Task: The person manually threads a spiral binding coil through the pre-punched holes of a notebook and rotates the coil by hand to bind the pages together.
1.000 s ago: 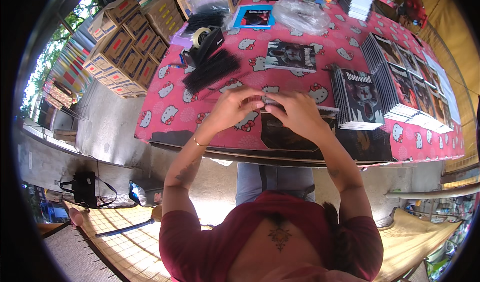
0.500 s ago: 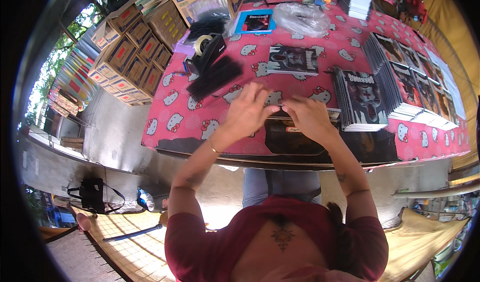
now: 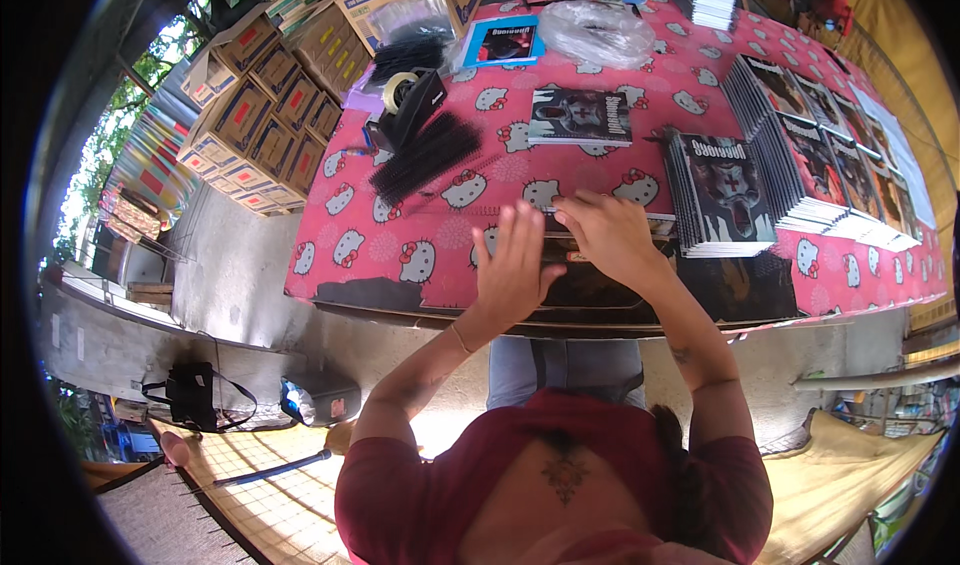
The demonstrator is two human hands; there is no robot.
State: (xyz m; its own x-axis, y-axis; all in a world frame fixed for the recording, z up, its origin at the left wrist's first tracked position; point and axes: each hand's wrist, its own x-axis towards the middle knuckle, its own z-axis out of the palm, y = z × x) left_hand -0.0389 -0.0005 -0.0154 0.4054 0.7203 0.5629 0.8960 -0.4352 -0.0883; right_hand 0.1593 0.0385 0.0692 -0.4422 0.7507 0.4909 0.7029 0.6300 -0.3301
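My left hand (image 3: 515, 270) lies flat, fingers spread, on a dark booklet (image 3: 600, 290) at the near edge of the table. Just right of it, my right hand (image 3: 610, 235) has its fingers curled over the booklet's far edge. The table carries a pink cloth (image 3: 400, 255) printed with cartoon cats. Close to the right of my hands stands a stack of dark-covered booklets (image 3: 720, 190). Both forearms come up from the bottom of the picture.
Black comb bindings (image 3: 425, 155) and a tape roll (image 3: 400, 90) lie at the left back. A single booklet (image 3: 580, 115), a blue booklet (image 3: 505, 43) and a clear plastic bag (image 3: 595, 30) lie farther back. More booklet stacks (image 3: 830, 165) line the right. Cardboard boxes (image 3: 270, 85) stand left.
My hands, first together at the booklet's far edge, have parted. The left one has slid back and spread flat on the cover. The view has shifted closer over the table.
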